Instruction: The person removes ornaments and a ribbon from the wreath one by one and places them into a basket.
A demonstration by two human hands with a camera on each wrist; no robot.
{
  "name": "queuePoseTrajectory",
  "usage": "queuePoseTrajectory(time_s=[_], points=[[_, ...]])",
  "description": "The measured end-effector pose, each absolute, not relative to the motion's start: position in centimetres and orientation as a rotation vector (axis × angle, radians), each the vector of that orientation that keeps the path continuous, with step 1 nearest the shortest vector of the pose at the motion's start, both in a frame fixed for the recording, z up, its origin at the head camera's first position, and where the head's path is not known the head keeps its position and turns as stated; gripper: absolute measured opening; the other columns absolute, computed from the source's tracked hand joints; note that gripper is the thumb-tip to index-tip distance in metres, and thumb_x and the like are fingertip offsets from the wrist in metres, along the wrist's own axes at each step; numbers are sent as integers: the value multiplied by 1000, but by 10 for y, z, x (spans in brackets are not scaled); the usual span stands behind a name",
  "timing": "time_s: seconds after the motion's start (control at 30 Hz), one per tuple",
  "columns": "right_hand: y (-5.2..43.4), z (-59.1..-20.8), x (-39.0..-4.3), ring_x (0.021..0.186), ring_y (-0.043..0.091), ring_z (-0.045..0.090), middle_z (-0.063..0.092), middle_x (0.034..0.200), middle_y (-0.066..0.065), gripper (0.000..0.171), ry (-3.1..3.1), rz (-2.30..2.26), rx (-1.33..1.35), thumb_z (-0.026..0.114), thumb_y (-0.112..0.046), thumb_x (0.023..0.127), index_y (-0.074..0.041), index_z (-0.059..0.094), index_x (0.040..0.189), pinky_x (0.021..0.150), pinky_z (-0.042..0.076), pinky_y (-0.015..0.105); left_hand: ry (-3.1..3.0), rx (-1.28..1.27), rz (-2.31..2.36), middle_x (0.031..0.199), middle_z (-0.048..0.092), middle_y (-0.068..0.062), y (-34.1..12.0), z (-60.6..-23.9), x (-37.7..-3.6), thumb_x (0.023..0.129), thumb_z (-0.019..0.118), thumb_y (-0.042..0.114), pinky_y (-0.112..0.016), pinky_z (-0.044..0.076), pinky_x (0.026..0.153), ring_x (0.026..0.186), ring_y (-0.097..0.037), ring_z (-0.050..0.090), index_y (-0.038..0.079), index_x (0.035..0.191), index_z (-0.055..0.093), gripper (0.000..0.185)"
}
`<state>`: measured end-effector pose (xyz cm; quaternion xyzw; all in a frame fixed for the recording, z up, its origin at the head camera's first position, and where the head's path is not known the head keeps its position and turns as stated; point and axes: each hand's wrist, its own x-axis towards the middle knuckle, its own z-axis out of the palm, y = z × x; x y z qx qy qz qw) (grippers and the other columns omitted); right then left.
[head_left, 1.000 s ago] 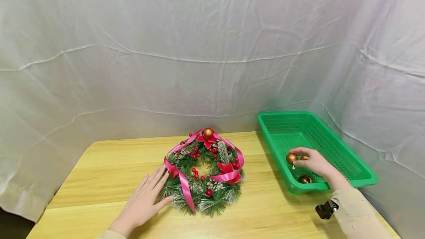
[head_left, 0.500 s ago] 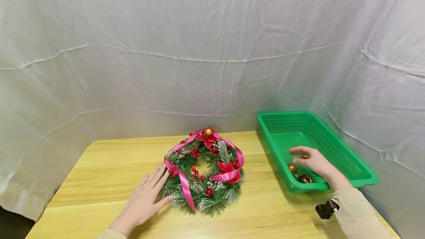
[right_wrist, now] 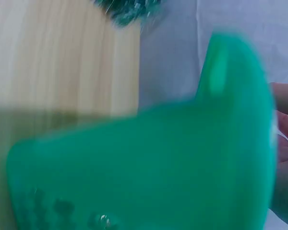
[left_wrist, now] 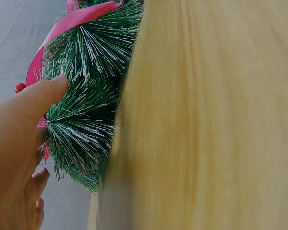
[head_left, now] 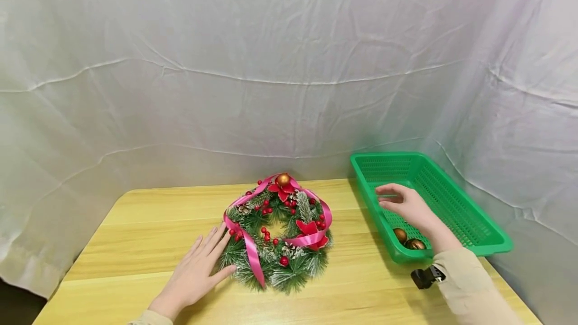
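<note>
A Christmas wreath [head_left: 277, 232] with green needles, red berries, a pink ribbon and a gold ball on top lies on the wooden table [head_left: 135, 224]. My left hand [head_left: 198, 270] lies flat with straight fingers against its left edge; in the left wrist view the thumb [left_wrist: 43, 93] touches the needles [left_wrist: 86, 110]. My right hand [head_left: 404, 207] hovers over the green basket [head_left: 451, 199], fingers relaxed and holding nothing. Two gold balls [head_left: 408, 239] lie in the basket's near corner. The right wrist view shows a blurred basket wall [right_wrist: 149, 163].
A white cloth backdrop [head_left: 271, 64] hangs behind and to the right of the table. The basket stands at the table's right edge, partly past it. Bare tabletop shows left of the wreath and in front of it.
My right hand let go of a gold ball into the basket, then lifted and moved left and away over the basket. The ball rolled to the near corner. The left hand stayed put.
</note>
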<state>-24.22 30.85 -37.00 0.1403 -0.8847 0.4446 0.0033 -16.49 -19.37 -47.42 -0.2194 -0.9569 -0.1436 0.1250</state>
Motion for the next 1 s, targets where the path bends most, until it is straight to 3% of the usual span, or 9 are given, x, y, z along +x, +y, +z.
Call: queuePoseTrajectory(time_s=[0.47,0.73,1.0], points=[[234,-343,-270,112,30,59,61,122,15,35,-2695,1486,591,66,-16,91,-4,59,124,88,52,38,-2782,-638,-402,159,13,-2,-194,-475,-165,90,47,64,-31,-6,116,143,-27,18,17,153,24,81],[181,-336,-290,106,30,62,63,117,17,33,-2595,1528,721,68,-8,88,2,61,119,88,53,38,-2784,-637,-420,159,13,-1,-194,-475,-164,90,47,63,-29,-8,115,142,-28,19,18,152,25,80],[138,-339,-313,105,28,61,64,115,13,34,-2580,1647,816,71,-10,87,-3,62,119,88,53,37,-2785,-625,-438,159,13,-1,-194,-474,-164,90,48,63,-44,10,117,142,-27,20,18,152,25,80]])
